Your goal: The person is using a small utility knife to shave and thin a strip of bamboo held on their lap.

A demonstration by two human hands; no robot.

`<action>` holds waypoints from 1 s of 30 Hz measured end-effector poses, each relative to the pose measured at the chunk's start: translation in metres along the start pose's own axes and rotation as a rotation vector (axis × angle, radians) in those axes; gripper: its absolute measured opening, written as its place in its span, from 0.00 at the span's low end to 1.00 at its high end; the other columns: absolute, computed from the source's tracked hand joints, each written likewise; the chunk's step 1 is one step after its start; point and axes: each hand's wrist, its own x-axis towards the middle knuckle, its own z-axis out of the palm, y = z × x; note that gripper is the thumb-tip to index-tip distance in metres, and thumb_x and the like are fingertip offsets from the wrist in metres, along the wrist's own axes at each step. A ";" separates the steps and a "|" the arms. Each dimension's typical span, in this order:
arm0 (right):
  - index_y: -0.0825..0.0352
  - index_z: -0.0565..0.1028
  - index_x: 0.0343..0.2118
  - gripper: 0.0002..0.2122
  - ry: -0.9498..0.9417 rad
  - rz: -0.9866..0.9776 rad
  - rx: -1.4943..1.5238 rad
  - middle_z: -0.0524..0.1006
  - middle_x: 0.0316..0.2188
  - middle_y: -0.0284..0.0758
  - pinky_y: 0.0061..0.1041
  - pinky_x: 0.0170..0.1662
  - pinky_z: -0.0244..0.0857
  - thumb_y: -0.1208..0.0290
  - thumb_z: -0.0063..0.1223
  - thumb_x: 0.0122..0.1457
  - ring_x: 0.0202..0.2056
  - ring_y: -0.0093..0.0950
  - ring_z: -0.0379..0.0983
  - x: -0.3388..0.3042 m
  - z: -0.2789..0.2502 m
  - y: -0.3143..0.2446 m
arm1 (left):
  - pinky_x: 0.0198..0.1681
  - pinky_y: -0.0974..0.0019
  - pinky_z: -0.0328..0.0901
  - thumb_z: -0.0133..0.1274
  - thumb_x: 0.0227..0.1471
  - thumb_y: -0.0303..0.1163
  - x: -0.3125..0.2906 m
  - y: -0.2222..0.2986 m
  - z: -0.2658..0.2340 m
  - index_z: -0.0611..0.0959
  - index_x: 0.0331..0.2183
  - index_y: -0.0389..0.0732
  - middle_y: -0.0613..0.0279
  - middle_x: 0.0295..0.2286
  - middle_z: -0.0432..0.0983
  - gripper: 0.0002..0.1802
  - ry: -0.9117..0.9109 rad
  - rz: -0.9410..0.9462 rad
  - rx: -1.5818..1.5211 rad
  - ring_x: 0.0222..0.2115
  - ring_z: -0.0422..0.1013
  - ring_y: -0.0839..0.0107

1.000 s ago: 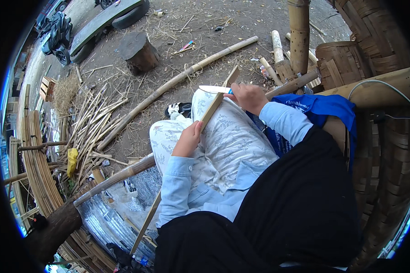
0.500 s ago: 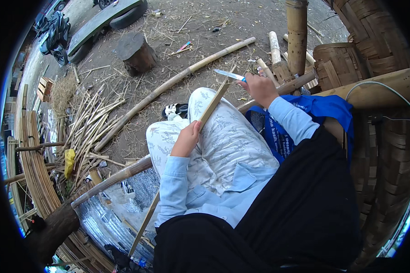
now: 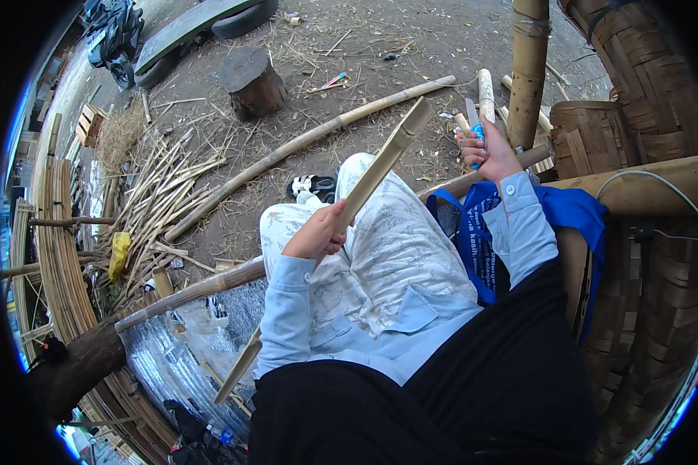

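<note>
My left hand is wrapped round a long split bamboo strip. The strip slants across my lap, its hollow upper end raised beyond my knees and its lower end showing beside my left forearm. Up on the right, my right hand grips a knife with a blue handle. Its short blade points upward, apart from the strip. Patterned white cloth covers my legs beneath the strip.
A long bamboo pole lies on the littered ground, near a wood stump and a heap of thin sticks. At my right are a blue bag, an upright bamboo post and woven bamboo panels.
The knife has come away from the strip's upper end, moving right and turning blade-up. My left hand still holds the strip, now turned so its hollow side shows.
</note>
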 end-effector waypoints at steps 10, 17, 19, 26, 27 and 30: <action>0.68 0.68 0.38 0.20 -0.331 -0.209 -0.077 0.57 0.15 0.23 0.13 0.13 0.40 0.53 0.51 0.54 0.11 0.12 0.46 -0.010 0.058 0.130 | 0.12 0.78 0.50 0.34 0.54 0.59 0.011 0.037 0.019 0.67 0.30 0.39 0.70 0.14 0.54 0.29 -0.252 -0.002 -0.029 0.12 0.50 0.83; 0.68 0.71 0.31 0.19 -0.088 -0.403 -0.221 0.63 0.17 0.24 0.13 0.13 0.39 0.53 0.52 0.53 0.11 0.12 0.46 -0.018 0.073 0.150 | 0.39 0.62 0.62 0.37 0.56 0.50 -0.001 -0.013 -0.007 0.73 0.37 0.32 0.51 0.32 0.71 0.28 0.351 0.799 0.663 0.34 0.68 0.60; 0.68 0.71 0.32 0.19 -0.084 -0.410 -0.229 0.64 0.18 0.25 0.13 0.14 0.40 0.52 0.52 0.53 0.12 0.12 0.46 -0.021 0.072 0.145 | 0.44 0.61 0.59 0.41 0.54 0.51 -0.044 -0.037 -0.035 0.74 0.37 0.33 0.48 0.36 0.70 0.27 0.495 0.703 0.636 0.41 0.66 0.55; 0.66 0.71 0.34 0.17 0.074 -0.461 -0.173 0.70 0.25 0.25 0.12 0.13 0.38 0.55 0.53 0.53 0.13 0.11 0.44 -0.018 0.075 0.116 | 0.42 0.59 0.62 0.60 0.38 0.51 -0.164 -0.122 -0.078 0.74 0.38 0.36 0.50 0.37 0.68 0.31 0.777 0.495 0.965 0.39 0.67 0.54; 0.66 0.71 0.34 0.17 -0.001 -0.447 -0.143 0.70 0.25 0.25 0.12 0.13 0.38 0.56 0.53 0.53 0.13 0.11 0.44 -0.013 0.067 0.108 | 0.42 0.59 0.62 0.60 0.38 0.51 -0.171 -0.124 -0.075 0.74 0.38 0.36 0.50 0.37 0.68 0.31 0.781 0.490 0.955 0.39 0.67 0.54; 0.67 0.70 0.34 0.17 -0.033 -0.443 -0.122 0.65 0.20 0.25 0.12 0.12 0.37 0.55 0.51 0.55 0.12 0.11 0.44 -0.007 0.059 0.090 | 0.38 0.58 0.63 0.64 0.33 0.45 -0.180 -0.131 -0.073 0.74 0.36 0.38 0.55 0.35 0.70 0.29 0.847 0.475 1.139 0.37 0.68 0.55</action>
